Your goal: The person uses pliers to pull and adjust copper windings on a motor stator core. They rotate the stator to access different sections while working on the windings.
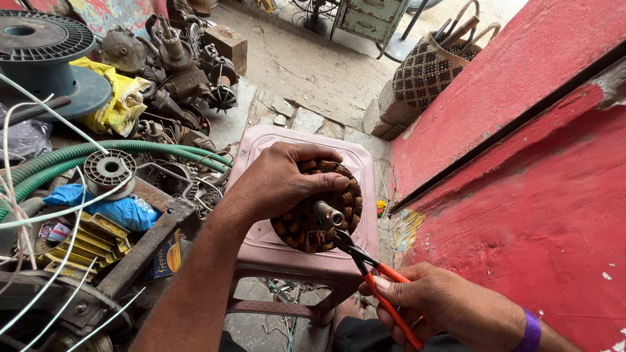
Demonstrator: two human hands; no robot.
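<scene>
My left hand (280,179) grips a round motor stator (319,225) wound with brown copper coils, holding it tilted on a pink plastic stool (261,248). A short metal shaft sticks out of the stator's centre. My right hand (437,303), with a purple band at the wrist, holds orange-handled pliers (375,274). The dark jaws of the pliers touch the lower right edge of the windings.
Left of the stool lies a heap of scrap: green hoses (98,153), white wires, empty wire spools (109,169), a yellow cloth, rusty motor parts (176,72). A red wall (535,195) rises on the right. A woven basket (430,65) stands on concrete blocks behind.
</scene>
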